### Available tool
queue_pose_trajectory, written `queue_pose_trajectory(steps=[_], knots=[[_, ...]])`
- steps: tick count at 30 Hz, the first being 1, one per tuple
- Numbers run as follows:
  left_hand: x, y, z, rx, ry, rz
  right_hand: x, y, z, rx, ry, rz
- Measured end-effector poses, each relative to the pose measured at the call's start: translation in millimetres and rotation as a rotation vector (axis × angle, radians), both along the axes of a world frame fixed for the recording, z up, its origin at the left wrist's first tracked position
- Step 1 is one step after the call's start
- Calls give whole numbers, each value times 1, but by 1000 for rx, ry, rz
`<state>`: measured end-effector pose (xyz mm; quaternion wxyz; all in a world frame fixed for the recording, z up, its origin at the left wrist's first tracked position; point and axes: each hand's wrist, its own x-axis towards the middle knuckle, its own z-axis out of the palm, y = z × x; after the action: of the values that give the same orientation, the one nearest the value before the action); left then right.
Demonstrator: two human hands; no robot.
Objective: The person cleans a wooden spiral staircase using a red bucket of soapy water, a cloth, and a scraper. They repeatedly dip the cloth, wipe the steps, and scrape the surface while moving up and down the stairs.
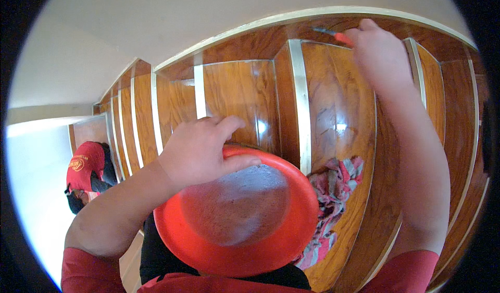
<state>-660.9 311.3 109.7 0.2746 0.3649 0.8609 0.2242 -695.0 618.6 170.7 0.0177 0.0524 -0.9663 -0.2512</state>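
Observation:
My left hand rests over the far rim of a red plastic basin, its thumb inside the rim. The basin holds cloudy, foamy water and sits close before my body. At the upper right, my right hand is closed around the red handle of a small tool. The tool's thin, dark tip points left over the brown skirting along the wall; its exact kind is not clear. A crumpled red and grey striped cloth lies on a wooden step just right of the basin.
Glossy wood-look stairs with pale edge strips run across the view, beside a light wall. A person in a red shirt bends down at the far left, near a bright area.

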Motion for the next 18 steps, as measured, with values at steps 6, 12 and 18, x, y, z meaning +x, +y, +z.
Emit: queue_pose_trajectory(steps=[6, 12, 18], knots=[[2, 2, 1, 26, 23, 8, 5, 2, 5, 48, 57, 10], [4, -1, 0, 20, 24, -1, 4, 6, 5, -6, 39, -111], [7, -1, 1, 22, 9, 11, 7, 9, 8, -17, 71, 110]])
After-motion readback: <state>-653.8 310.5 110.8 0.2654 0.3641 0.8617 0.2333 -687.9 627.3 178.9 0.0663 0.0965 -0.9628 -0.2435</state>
